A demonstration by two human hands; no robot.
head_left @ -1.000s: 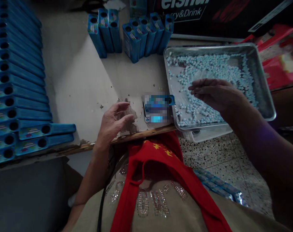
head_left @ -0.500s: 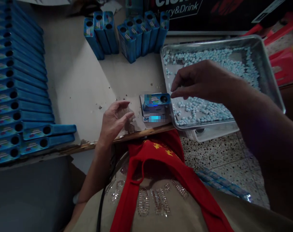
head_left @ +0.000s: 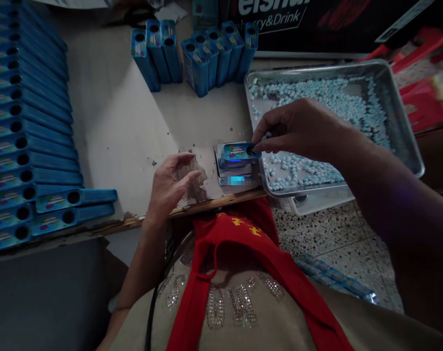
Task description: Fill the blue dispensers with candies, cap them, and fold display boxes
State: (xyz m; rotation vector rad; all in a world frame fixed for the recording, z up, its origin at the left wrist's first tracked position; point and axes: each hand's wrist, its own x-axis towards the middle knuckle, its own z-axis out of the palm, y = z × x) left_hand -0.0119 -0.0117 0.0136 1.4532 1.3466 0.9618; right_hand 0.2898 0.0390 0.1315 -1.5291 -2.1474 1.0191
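Note:
A blue candy box [head_left: 239, 151] with a dark round hole at its right end stands on a small scale [head_left: 223, 179] with a lit display. My right hand [head_left: 298, 129] is over that end of the box, finger and thumb pinched together at the hole; what they hold is too small to make out. Under the same hand lies a metal tray [head_left: 248, 92] of small pale blue and white candies [head_left: 363, 114]. My left hand [head_left: 172, 183] rests at the table's front edge, left of the scale, fingers curved apart and holding nothing.
A long row of blue boxes [head_left: 48, 141] fills the table's left side. Several more boxes [head_left: 214, 56] stand at the back, before a black printed panel [head_left: 276, 24]. Beneath the tray sits a white container [head_left: 312, 207]. Red plastic [head_left: 426, 100] lies at the far right.
My right hand has moved slightly left and down, bringing its fingertips from beside the box to its hole. My left hand stays almost the same. The view has shifted a little.

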